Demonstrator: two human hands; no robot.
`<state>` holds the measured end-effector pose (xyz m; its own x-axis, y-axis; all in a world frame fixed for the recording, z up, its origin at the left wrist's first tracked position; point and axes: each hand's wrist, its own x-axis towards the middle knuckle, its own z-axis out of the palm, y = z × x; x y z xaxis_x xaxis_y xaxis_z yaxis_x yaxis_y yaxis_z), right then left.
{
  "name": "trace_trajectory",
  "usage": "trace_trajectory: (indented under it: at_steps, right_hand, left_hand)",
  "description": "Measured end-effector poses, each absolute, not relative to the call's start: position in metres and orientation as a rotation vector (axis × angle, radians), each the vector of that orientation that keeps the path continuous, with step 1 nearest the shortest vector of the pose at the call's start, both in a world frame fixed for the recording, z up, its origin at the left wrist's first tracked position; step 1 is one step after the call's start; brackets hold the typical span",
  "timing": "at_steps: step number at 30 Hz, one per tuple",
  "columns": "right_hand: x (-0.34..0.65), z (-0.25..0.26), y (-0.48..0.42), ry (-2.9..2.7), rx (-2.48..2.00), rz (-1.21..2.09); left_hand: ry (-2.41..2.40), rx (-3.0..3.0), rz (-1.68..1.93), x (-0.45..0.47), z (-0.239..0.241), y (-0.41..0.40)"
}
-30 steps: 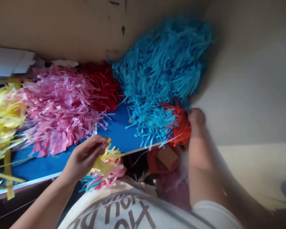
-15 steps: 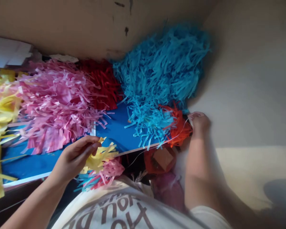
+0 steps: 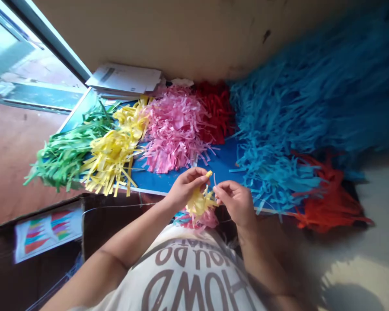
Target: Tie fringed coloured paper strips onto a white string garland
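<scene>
Close in front of my shirt, my left hand pinches the twisted top of a yellow paper tassel. Its cut strips hang below my fingers. Just to the right, my right hand is closed on a thin pale string, whose short end stands up by the tassel's top without visibly touching it. Beneath the yellow strips lies a bunch of pink, blue and red fringe, partly covered.
Piles of green, yellow, pink, red, blue and orange fringe lie along a blue table. Papers are stacked at the back. A printed sheet is on a dark box at lower left.
My right hand has come in from the far right, where the string was stretched out, to beside my left hand. The view has turned left, bringing the green fringe and doorway into sight.
</scene>
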<state>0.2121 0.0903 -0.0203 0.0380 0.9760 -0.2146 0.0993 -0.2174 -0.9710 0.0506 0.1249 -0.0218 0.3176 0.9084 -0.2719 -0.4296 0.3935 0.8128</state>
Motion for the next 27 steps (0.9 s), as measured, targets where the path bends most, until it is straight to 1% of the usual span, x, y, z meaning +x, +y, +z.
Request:
trace_trajectory:
  at_steps: [4,8,17,20,23,27]
  right_hand:
    - [0.2121,-0.0179,0.0915,-1.199,-1.448,1.342]
    - [0.2104,-0.0168,0.0917,-1.252,-1.439,1.321]
    - [0.2161,-0.0168,0.0860,-1.512,-1.389,1.128]
    - [0.2158,-0.0163,0.0857,-1.469,-1.411,1.103]
    - [0.2165,-0.0183,0.0869,-1.347,-1.462,1.131]
    - [0.2172,-0.0184,0.0875,-1.320,-1.466,1.178]
  left_hand:
    - [0.825,0.724,0.988,0.0454,-0.0212,0.1245]
    - [0.818,0.794,0.982,0.0431,-0.0250,0.1240]
    - [0.819,0.914,0.944,0.0425,-0.0295,0.1221]
    - [0.825,0.911,0.927,0.0432,-0.0277,0.1215]
    - [0.832,0.898,0.915,0.0438,-0.0267,0.1214]
    - [0.839,0.857,0.938,0.0445,-0.0267,0.1226]
